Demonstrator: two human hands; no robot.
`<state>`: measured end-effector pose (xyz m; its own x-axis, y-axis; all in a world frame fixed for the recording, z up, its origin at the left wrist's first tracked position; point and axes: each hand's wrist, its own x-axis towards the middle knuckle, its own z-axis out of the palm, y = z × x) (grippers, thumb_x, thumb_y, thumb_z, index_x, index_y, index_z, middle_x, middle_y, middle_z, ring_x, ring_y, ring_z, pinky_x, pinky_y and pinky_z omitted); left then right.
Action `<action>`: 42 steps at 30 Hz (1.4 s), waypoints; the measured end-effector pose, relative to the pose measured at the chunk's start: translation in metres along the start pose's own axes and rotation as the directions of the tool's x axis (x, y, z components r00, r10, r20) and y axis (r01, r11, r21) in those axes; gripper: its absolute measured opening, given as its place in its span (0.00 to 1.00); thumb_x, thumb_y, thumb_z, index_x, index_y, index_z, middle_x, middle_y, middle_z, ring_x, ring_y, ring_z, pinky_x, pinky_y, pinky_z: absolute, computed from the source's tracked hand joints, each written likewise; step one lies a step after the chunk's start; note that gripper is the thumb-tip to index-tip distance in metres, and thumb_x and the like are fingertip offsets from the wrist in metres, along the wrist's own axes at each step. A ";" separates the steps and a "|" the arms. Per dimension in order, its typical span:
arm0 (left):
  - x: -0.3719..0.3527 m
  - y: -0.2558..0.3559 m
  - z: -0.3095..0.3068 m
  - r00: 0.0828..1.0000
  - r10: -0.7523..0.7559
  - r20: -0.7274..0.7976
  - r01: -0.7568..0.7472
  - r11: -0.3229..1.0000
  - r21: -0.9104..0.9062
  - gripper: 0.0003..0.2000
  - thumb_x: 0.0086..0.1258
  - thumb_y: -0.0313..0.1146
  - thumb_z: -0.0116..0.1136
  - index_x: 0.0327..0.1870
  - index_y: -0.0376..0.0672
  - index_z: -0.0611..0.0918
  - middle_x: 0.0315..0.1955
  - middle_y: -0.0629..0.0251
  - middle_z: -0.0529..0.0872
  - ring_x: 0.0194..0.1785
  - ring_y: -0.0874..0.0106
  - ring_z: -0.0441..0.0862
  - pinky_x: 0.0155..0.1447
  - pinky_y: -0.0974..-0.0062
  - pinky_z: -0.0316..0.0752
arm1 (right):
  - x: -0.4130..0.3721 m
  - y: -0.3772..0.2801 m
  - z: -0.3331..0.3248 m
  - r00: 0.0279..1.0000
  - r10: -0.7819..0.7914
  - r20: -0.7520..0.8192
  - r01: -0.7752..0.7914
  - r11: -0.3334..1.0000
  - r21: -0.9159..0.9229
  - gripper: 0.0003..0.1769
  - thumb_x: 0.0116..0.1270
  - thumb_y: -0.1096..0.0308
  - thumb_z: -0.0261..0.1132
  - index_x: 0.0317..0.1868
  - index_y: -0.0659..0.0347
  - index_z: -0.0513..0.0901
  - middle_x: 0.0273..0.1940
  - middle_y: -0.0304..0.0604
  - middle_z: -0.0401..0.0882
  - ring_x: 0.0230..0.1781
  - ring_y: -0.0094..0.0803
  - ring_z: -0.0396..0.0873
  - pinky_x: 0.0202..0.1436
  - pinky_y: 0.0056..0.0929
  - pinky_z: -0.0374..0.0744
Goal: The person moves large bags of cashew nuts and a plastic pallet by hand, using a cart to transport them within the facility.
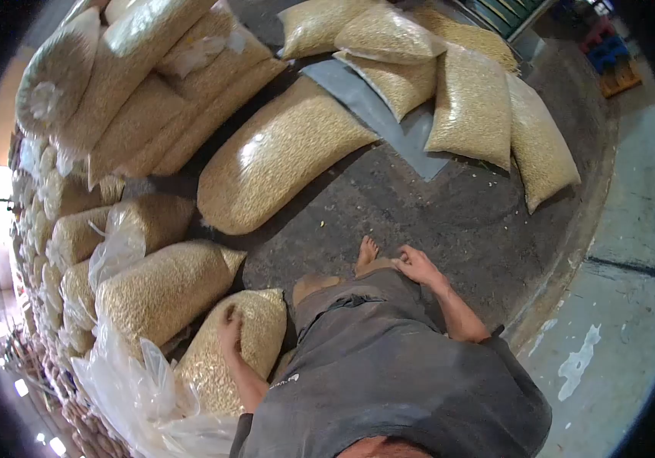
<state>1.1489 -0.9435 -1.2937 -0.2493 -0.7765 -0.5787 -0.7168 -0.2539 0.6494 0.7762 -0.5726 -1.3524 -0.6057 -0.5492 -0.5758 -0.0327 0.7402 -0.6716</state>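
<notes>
My left hand (229,333) is over a clear plastic sack of pale kernels (262,327) at my left side, overlapping its surface; its fingers are smeared by motion. Crumpled clear plastic (136,382) spreads around the near end of that sack. By my right knee, my right hand (417,267) has its fingers curled in at the edge of my dark shorts (388,288); what they hold, if anything, is hidden. Just beyond the near sack lies another filled sack (167,286).
A long filled sack (281,156) lies on the dark floor (449,210) ahead. Large sacks (144,84) are piled at the upper left. More sacks (472,103) lean together over a grey sheet (419,145). A pale, worn surface (595,320) runs along the right.
</notes>
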 end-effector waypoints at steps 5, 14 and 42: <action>0.025 0.049 0.107 0.942 0.008 0.336 -0.034 0.997 0.070 0.22 0.66 0.37 0.61 0.58 0.36 0.76 0.44 0.62 0.82 0.38 0.77 0.77 0.43 0.78 0.73 | -0.037 0.095 -0.046 0.976 0.154 -0.156 -0.139 0.985 0.105 0.26 0.65 0.55 0.64 0.54 0.68 0.74 0.35 0.49 0.83 0.36 0.33 0.80 0.39 0.35 0.78; 0.079 0.080 0.119 0.906 0.069 0.417 -0.127 0.985 0.114 0.17 0.66 0.36 0.61 0.51 0.34 0.79 0.32 0.69 0.81 0.32 0.79 0.75 0.34 0.79 0.69 | -0.030 0.133 -0.006 0.908 0.302 -0.289 -0.099 0.828 0.552 0.20 0.68 0.57 0.62 0.49 0.66 0.77 0.37 0.42 0.81 0.33 0.26 0.77 0.37 0.31 0.77; 0.109 -0.002 0.110 0.966 -0.218 0.142 0.245 0.945 -0.217 0.17 0.66 0.40 0.60 0.44 0.32 0.82 0.32 0.61 0.83 0.32 0.70 0.80 0.32 0.72 0.76 | 0.071 0.125 -0.002 0.854 0.483 -0.196 -0.204 0.655 0.728 0.16 0.66 0.59 0.64 0.40 0.65 0.75 0.25 0.41 0.77 0.19 0.31 0.76 0.20 0.30 0.73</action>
<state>1.0517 -0.9638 -1.4125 -0.1768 -0.6124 -0.7705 -0.5975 -0.5553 0.5785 0.7272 -0.5182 -1.4761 -0.6884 -0.0356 -0.7245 0.6804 0.3144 -0.6620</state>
